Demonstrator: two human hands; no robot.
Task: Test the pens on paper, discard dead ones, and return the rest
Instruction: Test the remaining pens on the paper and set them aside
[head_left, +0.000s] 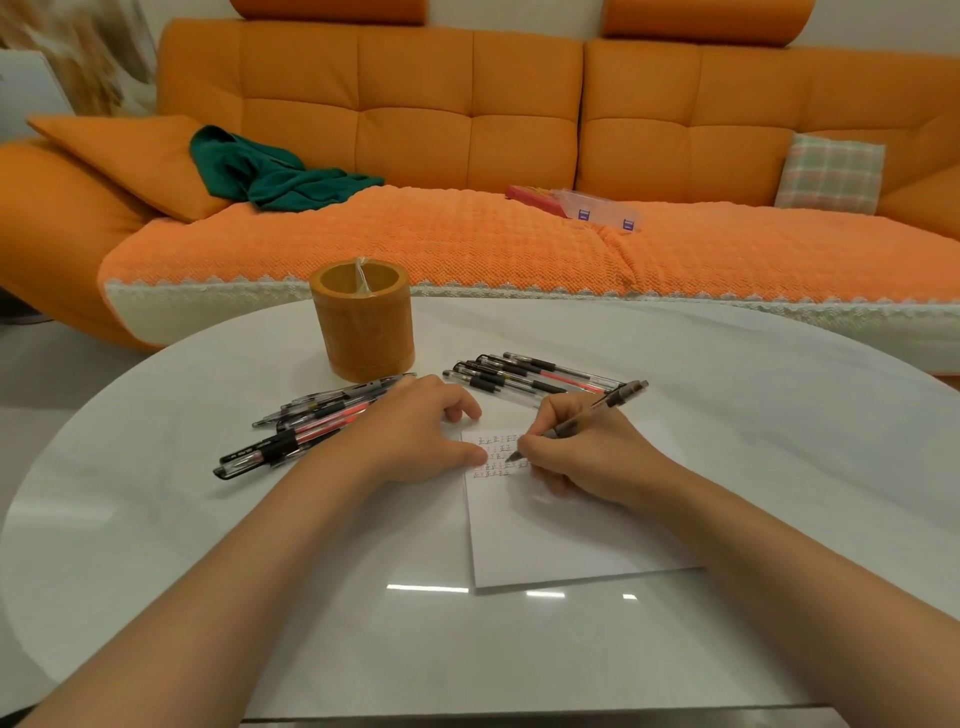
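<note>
White table; orange holder, pens alongside

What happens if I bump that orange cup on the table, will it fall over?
Probably not. The orange cup is wide, fairly short and stands on a flat base, so it should stay upright. It looks nearly empty, so it is likely light. On the glossy table a nudge would more likely slide it than tip it.

Pen tip touches scribbled white paper; left pile, right pile lie near orange holder.
</note>
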